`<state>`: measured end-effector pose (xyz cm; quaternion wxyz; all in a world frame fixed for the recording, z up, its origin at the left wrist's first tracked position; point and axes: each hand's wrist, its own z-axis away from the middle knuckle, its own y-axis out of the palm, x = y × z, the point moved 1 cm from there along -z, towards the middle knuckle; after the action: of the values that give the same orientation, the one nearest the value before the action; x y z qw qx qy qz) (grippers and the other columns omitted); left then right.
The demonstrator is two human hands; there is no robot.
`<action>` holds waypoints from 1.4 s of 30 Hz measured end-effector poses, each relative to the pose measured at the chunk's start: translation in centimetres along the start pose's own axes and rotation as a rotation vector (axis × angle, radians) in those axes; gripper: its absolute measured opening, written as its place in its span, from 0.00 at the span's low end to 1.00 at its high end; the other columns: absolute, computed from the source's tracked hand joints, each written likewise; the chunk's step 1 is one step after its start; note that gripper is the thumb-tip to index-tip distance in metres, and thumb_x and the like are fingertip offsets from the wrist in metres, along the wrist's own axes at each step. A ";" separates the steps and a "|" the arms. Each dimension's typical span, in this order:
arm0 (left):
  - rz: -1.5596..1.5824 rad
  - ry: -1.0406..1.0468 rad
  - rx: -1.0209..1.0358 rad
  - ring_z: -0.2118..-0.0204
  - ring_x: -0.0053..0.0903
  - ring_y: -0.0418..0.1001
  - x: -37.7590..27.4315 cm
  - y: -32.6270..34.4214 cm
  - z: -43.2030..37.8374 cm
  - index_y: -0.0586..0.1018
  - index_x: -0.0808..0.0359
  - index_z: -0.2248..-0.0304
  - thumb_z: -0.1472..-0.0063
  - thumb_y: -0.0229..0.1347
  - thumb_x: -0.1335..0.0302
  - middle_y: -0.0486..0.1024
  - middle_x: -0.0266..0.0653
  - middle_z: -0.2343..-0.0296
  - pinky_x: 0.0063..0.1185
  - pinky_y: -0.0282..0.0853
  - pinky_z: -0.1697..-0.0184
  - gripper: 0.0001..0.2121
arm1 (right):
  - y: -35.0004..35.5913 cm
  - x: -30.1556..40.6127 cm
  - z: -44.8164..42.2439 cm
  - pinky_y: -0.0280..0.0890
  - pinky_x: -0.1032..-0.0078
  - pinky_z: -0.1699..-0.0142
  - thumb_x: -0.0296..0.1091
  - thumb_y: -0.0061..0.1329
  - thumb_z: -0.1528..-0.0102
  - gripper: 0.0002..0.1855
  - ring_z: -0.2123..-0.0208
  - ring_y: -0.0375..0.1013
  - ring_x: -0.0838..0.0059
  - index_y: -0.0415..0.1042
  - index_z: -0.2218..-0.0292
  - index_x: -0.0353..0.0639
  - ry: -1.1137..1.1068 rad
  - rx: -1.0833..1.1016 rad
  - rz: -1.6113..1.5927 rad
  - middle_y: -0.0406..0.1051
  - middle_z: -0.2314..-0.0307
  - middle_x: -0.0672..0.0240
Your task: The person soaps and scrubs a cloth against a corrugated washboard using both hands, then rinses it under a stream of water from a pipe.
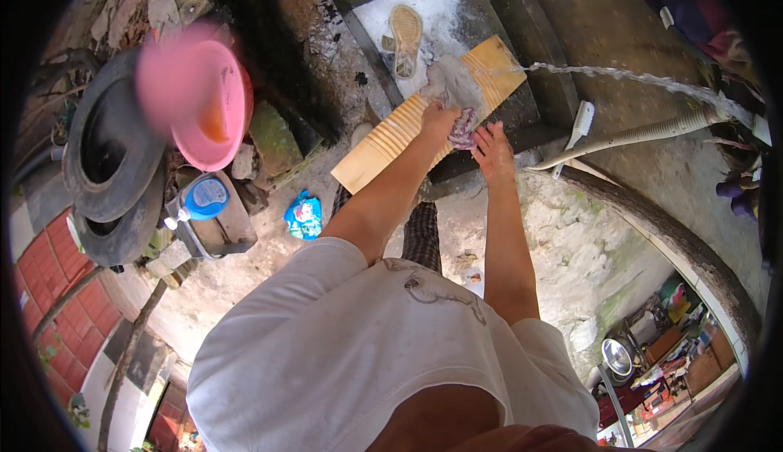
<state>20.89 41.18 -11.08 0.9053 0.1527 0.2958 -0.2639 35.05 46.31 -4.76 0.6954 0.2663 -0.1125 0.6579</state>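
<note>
A wet, pale grey cloth with a purple-patterned part lies bunched on a ridged yellow washboard. My left hand grips the cloth near the board's middle. With its fingers spread, my right hand is at the purple-patterned edge; whether the fingertips touch it is hard to tell. The board slants across a shallow stone basin. White suds cover part of the basin floor, where a tan shoe lies sole up. A stream of water arcs from the right towards the board's far end.
A white-bristled brush and a ribbed hose rest at the basin's right. On the left are a pink basin, old tyres, and a blue bottle on a container. A blue packet lies on the ground.
</note>
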 end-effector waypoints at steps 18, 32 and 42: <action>0.151 0.283 0.082 0.79 0.25 0.71 -17.7 1.3 12.7 0.67 0.66 0.60 0.38 0.49 0.73 0.71 0.39 0.71 0.21 0.68 0.79 0.09 | 0.7 19.9 7.4 0.70 0.70 0.64 0.31 0.44 0.41 0.08 0.71 0.71 0.72 0.66 0.63 0.34 -0.588 -0.058 -0.085 0.70 0.70 0.63; -0.162 0.499 0.209 0.75 0.21 0.71 -20.7 4.7 17.9 0.69 0.63 0.67 0.42 0.52 0.76 0.70 0.33 0.76 0.19 0.67 0.78 0.05 | 2.4 23.3 9.6 0.61 0.80 0.67 0.30 0.48 0.44 0.03 0.73 0.63 0.83 0.68 0.66 0.49 -0.619 0.003 0.057 0.67 0.74 0.77; 0.316 0.384 0.282 0.58 0.24 0.70 -22.1 10.6 19.7 0.69 0.63 0.55 0.41 0.52 0.73 0.73 0.33 0.62 0.25 0.69 0.60 0.14 | 3.0 25.2 10.3 0.58 0.85 0.67 0.31 0.49 0.43 0.07 0.73 0.62 0.87 0.71 0.64 0.39 -0.922 0.128 0.095 0.68 0.74 0.78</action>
<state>20.73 49.86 19.17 0.8325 0.3686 0.3946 -0.1243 36.84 62.49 17.27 0.5239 0.5679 -0.3811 0.5077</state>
